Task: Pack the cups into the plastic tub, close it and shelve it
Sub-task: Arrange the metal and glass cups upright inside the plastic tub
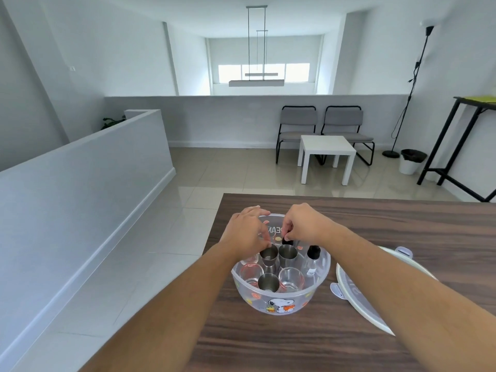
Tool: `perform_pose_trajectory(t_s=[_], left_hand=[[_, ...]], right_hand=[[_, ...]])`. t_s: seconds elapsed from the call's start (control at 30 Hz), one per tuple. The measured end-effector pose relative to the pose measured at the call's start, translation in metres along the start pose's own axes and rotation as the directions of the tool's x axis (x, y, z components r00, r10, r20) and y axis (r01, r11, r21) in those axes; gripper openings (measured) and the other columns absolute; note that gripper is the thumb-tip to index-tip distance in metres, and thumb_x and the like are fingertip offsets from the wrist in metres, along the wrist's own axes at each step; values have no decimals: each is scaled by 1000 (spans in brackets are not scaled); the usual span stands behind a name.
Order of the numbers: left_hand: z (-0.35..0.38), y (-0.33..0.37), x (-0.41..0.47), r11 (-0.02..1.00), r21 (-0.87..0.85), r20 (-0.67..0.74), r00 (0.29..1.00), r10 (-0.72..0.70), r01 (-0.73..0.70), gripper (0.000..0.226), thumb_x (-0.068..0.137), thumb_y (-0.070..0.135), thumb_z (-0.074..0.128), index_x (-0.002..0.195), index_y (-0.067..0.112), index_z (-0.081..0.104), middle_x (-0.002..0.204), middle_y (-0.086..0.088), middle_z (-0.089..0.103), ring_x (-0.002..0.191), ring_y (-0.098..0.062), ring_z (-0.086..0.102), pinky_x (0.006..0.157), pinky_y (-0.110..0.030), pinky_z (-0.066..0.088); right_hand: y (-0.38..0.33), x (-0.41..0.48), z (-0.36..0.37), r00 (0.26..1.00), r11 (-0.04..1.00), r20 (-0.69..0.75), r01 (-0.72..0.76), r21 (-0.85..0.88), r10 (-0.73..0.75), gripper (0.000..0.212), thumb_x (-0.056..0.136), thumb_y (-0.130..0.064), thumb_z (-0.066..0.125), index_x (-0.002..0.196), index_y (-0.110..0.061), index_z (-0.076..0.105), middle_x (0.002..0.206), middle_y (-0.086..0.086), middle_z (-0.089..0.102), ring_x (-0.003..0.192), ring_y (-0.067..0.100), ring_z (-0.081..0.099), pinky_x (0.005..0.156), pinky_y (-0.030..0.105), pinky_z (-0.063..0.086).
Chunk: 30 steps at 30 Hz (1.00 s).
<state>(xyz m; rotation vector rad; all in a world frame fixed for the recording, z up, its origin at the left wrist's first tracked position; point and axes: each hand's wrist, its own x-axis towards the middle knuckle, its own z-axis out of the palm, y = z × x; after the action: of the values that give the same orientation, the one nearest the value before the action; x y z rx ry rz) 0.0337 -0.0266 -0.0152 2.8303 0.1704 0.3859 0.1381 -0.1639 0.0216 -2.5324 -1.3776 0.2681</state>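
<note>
A clear round plastic tub [281, 304] with a cartoon dog print stands on the dark wooden table. Inside it are steel cups [288, 255] and clear glass cups [291, 276], all upright, plus a small clear bottle with a black cap [312, 260]. My left hand [248, 232] reaches into the tub and pinches the rim of a steel cup [269, 254]. My right hand [300, 224] is over the far side, fingers closed on a small black-topped item [286, 240] that is mostly hidden. The tub's lid [349, 288] lies on the table to the right, partly under my right forearm.
The wooden table [402, 237] extends right and toward me; its left edge drops to tiled floor. A low grey wall runs along the left. Beyond the table stand a white side table [326, 154], two grey chairs, a floor lamp, a bin and a black high table.
</note>
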Motion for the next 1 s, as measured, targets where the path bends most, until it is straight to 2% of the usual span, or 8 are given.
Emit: perform_pose_trajectory(t_s=[0.1, 0.23, 0.37, 0.43, 0.5, 0.63, 0.8, 1.0], left_hand=[[3, 4, 4, 1000, -13, 6, 1000, 1, -1, 6, 77, 30, 69, 79, 28, 74, 143, 6, 43, 137, -14, 24, 107, -41, 20], [6, 4, 5, 999, -30, 11, 1000, -20, 20, 5, 76, 32, 69, 79, 30, 73, 142, 6, 44, 137, -14, 24, 107, -42, 21], [4, 0, 0, 997, -45, 55, 997, -55, 58, 10, 78, 35, 69, 88, 34, 71, 142, 6, 44, 137, -16, 23, 108, -45, 19], [0, -3, -4, 998, -23, 84, 995, -58, 60, 16, 79, 38, 68, 95, 36, 69, 143, 5, 42, 138, -18, 23, 109, -47, 19], [-8, -7, -8, 998, -9, 77, 995, -59, 60, 21, 79, 40, 67, 99, 37, 68, 144, 3, 41, 137, -19, 25, 110, -47, 22], [-23, -19, -23, 999, -10, 59, 997, -52, 52, 15, 72, 40, 72, 86, 38, 69, 144, 6, 41, 136, -16, 26, 109, -42, 21], [-20, -16, -38, 994, 109, 184, 982, -37, 18, 29, 69, 52, 70, 92, 35, 71, 153, 6, 27, 143, -16, 9, 112, -45, 13], [-13, -1, -39, 968, 245, 119, 989, -87, 56, 21, 73, 45, 69, 85, 28, 72, 155, 3, 19, 144, -20, -7, 113, -46, -3]], right_hand=[[2, 1, 1, 1000, 1000, 3, -4, 3, 4, 8, 79, -9, 69, 80, -11, 77, 85, 1, 72, 78, 15, 66, 74, 27, 56], [3, 2, 4, 1000, 1000, 12, 18, 19, -18, 8, 79, -11, 69, 80, -13, 76, 82, 0, 71, 75, 12, 63, 69, 20, 50], [3, 0, 8, 997, 997, -14, 73, 21, -73, 8, 81, -18, 68, 84, -20, 74, 74, -15, 57, 75, 8, 57, 61, 12, 39], [2, -3, 8, 992, 994, -47, 113, -4, -113, 9, 82, -23, 67, 88, -23, 74, 76, -18, 48, 78, 6, 51, 65, 16, 38], [1, -6, 5, 984, 987, -76, 160, -30, -162, 10, 81, -26, 68, 90, -27, 72, 85, -15, 49, 85, 6, 47, 76, 22, 41], [-3, -17, 0, 974, 975, -62, 216, -57, -219, 8, 79, -26, 69, 85, -31, 73, 90, -11, 52, 91, 7, 47, 82, 28, 44], [-15, -26, 8, 975, 964, 19, 224, -146, -223, 14, 77, -37, 70, 88, -29, 75, 90, -8, 57, 93, 11, 48, 82, 33, 45], [-27, -25, 26, 967, 935, -73, 213, -284, -243, 9, 80, -28, 67, 83, -26, 75, 100, -5, 62, 99, 17, 51, 81, 30, 33]])
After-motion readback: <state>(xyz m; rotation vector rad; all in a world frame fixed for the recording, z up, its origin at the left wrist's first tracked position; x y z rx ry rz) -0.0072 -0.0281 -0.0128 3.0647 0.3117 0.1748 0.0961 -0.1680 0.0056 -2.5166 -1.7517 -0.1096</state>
